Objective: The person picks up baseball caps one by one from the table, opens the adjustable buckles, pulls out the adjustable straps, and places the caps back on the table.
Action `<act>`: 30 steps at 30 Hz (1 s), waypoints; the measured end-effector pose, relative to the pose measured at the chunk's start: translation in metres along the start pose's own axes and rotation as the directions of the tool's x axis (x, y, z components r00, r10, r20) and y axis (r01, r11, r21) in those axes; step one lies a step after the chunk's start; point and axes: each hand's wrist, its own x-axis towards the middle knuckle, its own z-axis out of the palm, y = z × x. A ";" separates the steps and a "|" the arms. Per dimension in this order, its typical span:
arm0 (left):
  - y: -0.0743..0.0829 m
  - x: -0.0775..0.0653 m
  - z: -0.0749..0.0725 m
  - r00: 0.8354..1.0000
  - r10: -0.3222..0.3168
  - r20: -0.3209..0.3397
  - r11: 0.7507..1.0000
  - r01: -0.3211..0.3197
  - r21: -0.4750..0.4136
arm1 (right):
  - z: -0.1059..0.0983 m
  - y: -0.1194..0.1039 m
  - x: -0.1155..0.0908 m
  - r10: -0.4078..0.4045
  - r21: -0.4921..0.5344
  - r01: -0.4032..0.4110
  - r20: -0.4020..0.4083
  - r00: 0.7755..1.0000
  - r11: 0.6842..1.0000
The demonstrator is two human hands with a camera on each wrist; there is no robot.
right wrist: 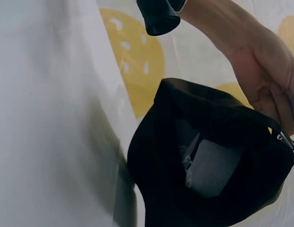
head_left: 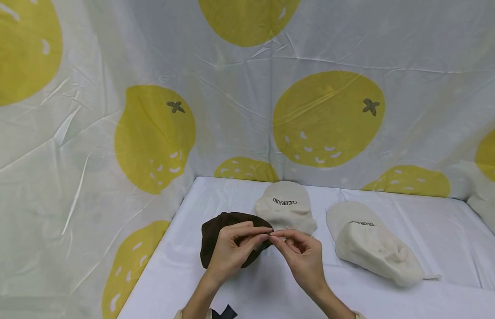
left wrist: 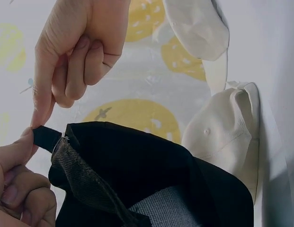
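Both hands meet fingertip to fingertip at the edge of a dark cap (head_left: 213,237), the left hand (head_left: 229,250) and the right hand (head_left: 305,257) each pinching at the end of its short black strap (left wrist: 46,137) between thumb and forefinger, with the other fingers curled in. The cap hangs by the left hand over the left part of the white counter (head_left: 255,301); whether its lower edge touches the cloth I cannot tell. Its long axis runs roughly left to right as the person sees it, with the strap end on the right, pointing at the right hand. The right wrist view looks into its opening, where a metal buckle (right wrist: 285,140) shows near the left hand's fingers; which way the brim points is unclear.

Just behind the dark cap lies a cream cap (head_left: 285,215), its rounded end pointing away from the person and its COLORADO lettering upside down from their side. A second cream cap (head_left: 375,248) lies to the right, its long axis slanting from far left to near right, a thin strap tail trailing at the near end. Behind stands a pale curtain (head_left: 235,97) printed with yellow lemons.
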 end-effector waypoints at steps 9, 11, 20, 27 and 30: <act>0.000 0.000 0.000 1.000 0.016 -0.015 1.000 -0.016 0.014 | 0.001 0.001 -0.001 -0.061 -0.006 0.061 -0.012 0.998 0.998; 0.001 0.001 0.000 1.000 0.021 -0.019 1.000 -0.021 0.015 | 0.000 0.001 0.000 -0.092 -0.011 0.092 -0.013 0.996 0.996; 0.005 0.001 -0.006 0.998 0.026 -0.058 0.999 -0.024 0.048 | -0.007 0.012 0.002 -0.255 -0.002 0.255 0.044 0.966 0.967; 0.010 0.003 -0.010 0.997 0.054 -0.060 0.998 -0.051 0.048 | -0.008 0.027 0.005 -0.361 0.052 0.358 0.171 0.917 0.932; 0.012 0.004 -0.011 0.996 0.060 -0.059 0.998 -0.058 0.033 | -0.006 0.029 0.007 -0.373 0.065 0.368 0.190 0.908 0.928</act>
